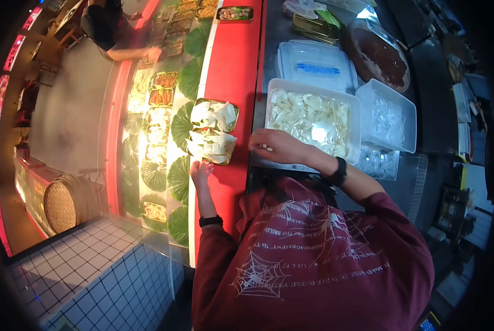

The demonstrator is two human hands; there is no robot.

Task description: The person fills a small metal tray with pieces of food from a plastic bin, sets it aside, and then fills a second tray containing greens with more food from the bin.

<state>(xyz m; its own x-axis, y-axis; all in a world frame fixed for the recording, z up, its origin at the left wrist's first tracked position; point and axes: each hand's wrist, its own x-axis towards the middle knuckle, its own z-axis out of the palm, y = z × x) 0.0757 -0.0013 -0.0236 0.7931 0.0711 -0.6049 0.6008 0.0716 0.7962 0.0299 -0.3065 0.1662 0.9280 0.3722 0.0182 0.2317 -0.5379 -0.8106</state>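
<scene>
Two gold-rimmed trays of pale white pieces, an upper tray [215,115] and a lower tray [212,147], lie side by side on the red counter strip [230,60]. At the lower tray's near edge is my left hand [201,172], its fingers a little apart and their tips by the rim. My right hand [280,145] is over the near left corner of a white tub [356,118] full of pale sliced pieces. Its fingers are curled together, with a small whitish bit showing between them; what it is cannot be made out.
Right of the tub stands a clear bin [387,116] with transparent contents. Behind are a lidded box [316,66] and a round brown board [376,58]. A lit display with leaves and food trays runs along the left. Another person's arm [134,54] reaches in at upper left.
</scene>
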